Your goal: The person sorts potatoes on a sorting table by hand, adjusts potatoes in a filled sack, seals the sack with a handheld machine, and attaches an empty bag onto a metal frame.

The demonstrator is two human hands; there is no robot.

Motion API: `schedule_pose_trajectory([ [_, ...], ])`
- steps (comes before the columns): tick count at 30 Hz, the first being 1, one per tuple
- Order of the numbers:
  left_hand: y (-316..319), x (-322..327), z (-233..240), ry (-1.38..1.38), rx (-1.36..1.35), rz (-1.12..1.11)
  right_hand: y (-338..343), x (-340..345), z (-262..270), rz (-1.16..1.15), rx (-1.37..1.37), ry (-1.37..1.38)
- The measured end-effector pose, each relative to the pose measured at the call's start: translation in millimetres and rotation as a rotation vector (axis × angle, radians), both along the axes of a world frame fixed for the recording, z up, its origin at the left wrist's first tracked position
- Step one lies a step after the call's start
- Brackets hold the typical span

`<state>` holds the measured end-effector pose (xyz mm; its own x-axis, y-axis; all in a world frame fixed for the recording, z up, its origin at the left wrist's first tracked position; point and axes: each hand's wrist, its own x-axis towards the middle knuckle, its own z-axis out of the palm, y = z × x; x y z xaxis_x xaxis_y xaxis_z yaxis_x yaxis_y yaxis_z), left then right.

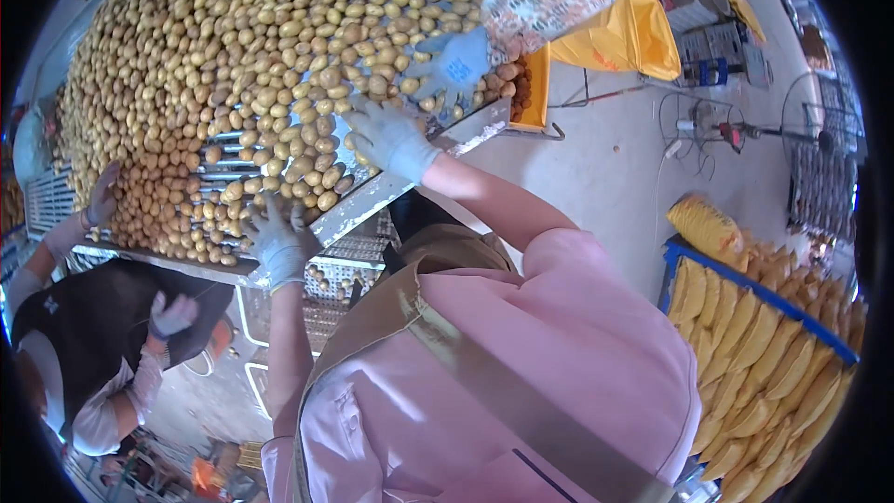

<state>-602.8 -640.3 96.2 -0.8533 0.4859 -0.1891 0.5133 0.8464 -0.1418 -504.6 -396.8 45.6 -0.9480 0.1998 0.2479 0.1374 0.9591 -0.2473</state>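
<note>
A thick layer of small yellow-brown potatoes [279, 49] covers the sorting table in front of me. My left hand [278, 241], in a pale work glove, is palm down at the near edge with its fingers apart. Several potatoes lie just beyond its fingertips. Farther to the right, my right hand [391, 140], gloved likewise, rests over potatoes near the worn metal rim [363, 206]. Its palm and some fingertips are hidden, so whether it grips a potato is unclear. Between my hands lies a cluster of larger potatoes [311, 171].
A co-worker's blue-grey glove [457, 66] reaches in close to my right hand. Another person's gloved hand [103, 194] touches potatoes at left. Metal rollers [223, 157] show through gaps. A yellow crate [534, 94] stands by the table's right end. Filled yellow sacks [754, 356] are stacked at right.
</note>
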Motion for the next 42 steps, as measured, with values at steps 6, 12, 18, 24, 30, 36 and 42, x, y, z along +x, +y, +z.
schedule_pose_trajectory([
  [6, 2.0, -1.9, -3.4, -0.135, 0.367, -0.074, -13.7, 75.4, 19.1, 0.103, -0.181, 0.221],
  [12, -71.2, -48.0, -18.5, -0.005, 0.259, 0.230, 9.0, 76.4, 18.3, 0.132, -0.253, 0.267],
  [18, 42.7, 21.6, 21.5, -0.147, 0.138, 0.050, -26.1, 79.2, 47.0, 0.227, -0.360, 0.340],
  [24, 126.5, 39.2, -16.0, -0.354, 0.758, 0.042, -31.0, 81.6, 42.1, 0.262, -0.361, 0.224],
  [30, 132.3, -114.1, 18.2, 0.284, 1.087, -0.334, -61.0, 63.1, 44.3, 0.275, -0.353, 0.033],
  [36, 163.5, -93.9, -23.2, 0.271, 0.306, -0.354, -68.9, 33.4, 44.5, 0.265, -0.245, -0.006],
  [42, 79.3, -8.3, 6.7, 0.004, 0.654, -0.562, 5.0, 26.9, 8.2, -0.018, -0.428, -0.092],
])
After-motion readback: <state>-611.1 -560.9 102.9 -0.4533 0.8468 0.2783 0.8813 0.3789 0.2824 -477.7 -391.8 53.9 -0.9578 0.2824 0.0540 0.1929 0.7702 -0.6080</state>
